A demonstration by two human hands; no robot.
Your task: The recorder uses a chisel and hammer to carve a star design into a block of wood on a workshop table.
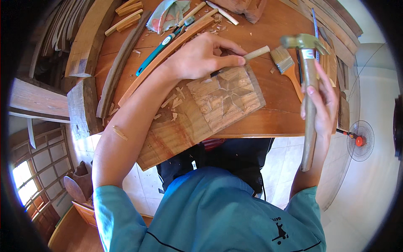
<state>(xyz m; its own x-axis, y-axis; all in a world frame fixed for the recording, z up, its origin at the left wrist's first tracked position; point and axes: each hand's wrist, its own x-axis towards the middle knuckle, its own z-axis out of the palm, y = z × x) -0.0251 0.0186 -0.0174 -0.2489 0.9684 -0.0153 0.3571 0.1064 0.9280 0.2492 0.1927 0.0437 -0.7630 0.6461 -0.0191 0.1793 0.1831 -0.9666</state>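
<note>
My left hand [205, 59] is closed on a chisel with a pale round wooden handle [259, 52], its dark blade angled down at the upper edge of a wooden board [172, 138]. The board's right part bears a carved star-like pattern [228, 92], and loose pale shavings [170, 101] lie on its left part. My right hand [319, 103] grips a hammer [308, 71] by its long handle, with the metal head raised to the right of the chisel handle, apart from it. A small sliver of wood rests on my left forearm.
On the wooden table [256, 124] lie an orange-handled paintbrush [287, 67], a teal tool [155, 54], a long wooden strip [126, 94], a cloth [161, 14] and small wood pieces [128, 21]. Timber [86, 46] borders the left side; a standing fan [359, 140] is at right.
</note>
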